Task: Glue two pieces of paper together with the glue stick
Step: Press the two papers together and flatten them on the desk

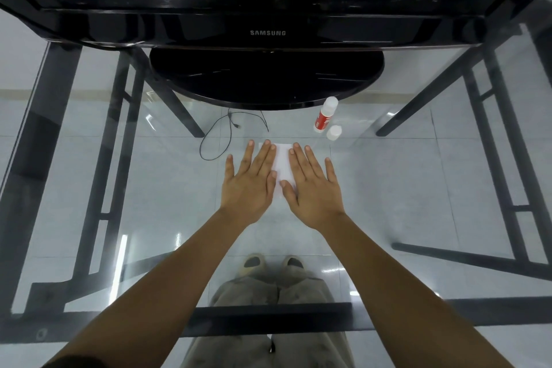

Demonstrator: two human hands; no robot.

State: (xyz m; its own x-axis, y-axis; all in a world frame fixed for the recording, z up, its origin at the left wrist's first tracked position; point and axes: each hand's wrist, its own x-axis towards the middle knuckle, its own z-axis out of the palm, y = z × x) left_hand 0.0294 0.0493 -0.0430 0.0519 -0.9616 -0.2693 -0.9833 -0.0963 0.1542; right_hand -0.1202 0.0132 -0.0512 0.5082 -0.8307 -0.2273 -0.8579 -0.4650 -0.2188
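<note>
Both hands (248, 185) (313, 191) flat on paper (282, 161)

Left hand (249, 185) + right hand (313, 188) flat on white paper (282, 163), glass tabletop (388, 188) — uncapped glue stick (325, 115) upright beyond, cap (333, 132) beside it.

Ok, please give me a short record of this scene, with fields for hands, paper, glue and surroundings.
left hand: open, flat on paper
right hand: open, flat on paper
paper: white, on glass table, partly under both hands
glue stick: upright, beyond right hand, untouched
white cap: beside glue stick
monitor: black, far side of table
</note>
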